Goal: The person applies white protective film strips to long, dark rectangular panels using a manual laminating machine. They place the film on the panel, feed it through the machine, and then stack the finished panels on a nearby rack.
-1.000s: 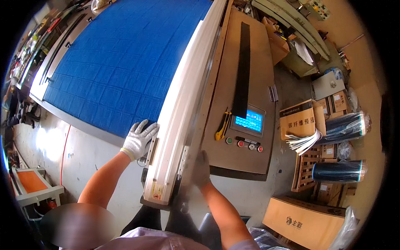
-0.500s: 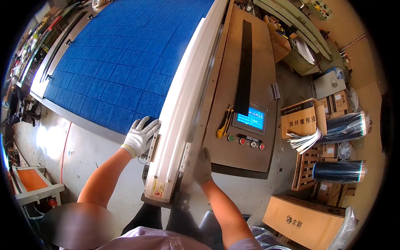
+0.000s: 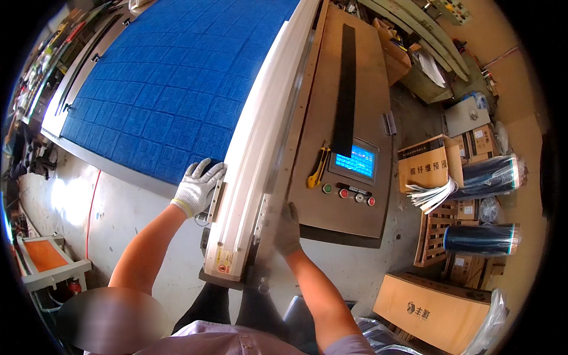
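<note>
My left hand point(image 3: 200, 187), in a white knit glove, lies with its fingers stretched out and apart on the near corner of a blue quilted sheet point(image 3: 155, 100). The sheet covers a wide machine bed. Just right of that hand runs a long white beam point(image 3: 255, 155), with a metal bracket point(image 3: 217, 200) on its near left side. Across the beam my right hand point(image 3: 287, 232), in a greyish glove, is at the beam's right side by a clear panel. That hand looks dim and hazy, and how its fingers are bent does not show.
Right of the beam stands a brown metal cabinet point(image 3: 322, 112) with a lit screen point(image 3: 354, 161), several buttons, a yellow cutter point(image 3: 319, 168) and a long black strip point(image 3: 345, 89). Cardboard boxes point(image 3: 431, 307), wrapped dark rolls point(image 3: 476, 239) and a wooden pallet point(image 3: 427, 244) stand farther right.
The view has shifted slightly, so most things sit a little higher in the picture. Both hands stay at about the same places on either side of the beam.
</note>
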### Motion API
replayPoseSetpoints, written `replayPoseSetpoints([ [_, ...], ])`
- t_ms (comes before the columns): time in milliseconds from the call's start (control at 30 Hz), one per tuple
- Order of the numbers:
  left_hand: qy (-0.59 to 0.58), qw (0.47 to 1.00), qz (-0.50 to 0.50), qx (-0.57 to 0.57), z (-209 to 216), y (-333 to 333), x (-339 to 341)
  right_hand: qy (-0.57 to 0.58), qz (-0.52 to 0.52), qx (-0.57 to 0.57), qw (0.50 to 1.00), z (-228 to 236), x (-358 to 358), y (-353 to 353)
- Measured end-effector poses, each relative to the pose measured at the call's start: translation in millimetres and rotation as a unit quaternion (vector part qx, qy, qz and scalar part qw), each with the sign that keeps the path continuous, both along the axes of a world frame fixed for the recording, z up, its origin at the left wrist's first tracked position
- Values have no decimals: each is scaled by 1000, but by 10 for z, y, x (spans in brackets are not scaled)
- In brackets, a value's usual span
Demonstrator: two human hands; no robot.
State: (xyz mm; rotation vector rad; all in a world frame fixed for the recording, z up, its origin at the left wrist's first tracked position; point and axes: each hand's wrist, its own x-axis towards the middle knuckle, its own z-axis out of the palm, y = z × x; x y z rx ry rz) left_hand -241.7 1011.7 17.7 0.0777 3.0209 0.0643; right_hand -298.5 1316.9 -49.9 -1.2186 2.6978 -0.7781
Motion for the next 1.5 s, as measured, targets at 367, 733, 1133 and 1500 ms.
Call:
replayPoseSetpoints([
  [367,51,999,-8,14,-60,29,-37,-20,-48,-59,997,-322,24,134],
  [733,194,963,155,108,-195,-160,140,157,-332,-8,930,280,-772,472],
  [1133,192,900,389,-34,-378,-551,315,174,-443,33,879,407,-732,325],
  [1500,180,903,389,-39,-279,-551,321,118,-477,63,868,405,-745,353],
])
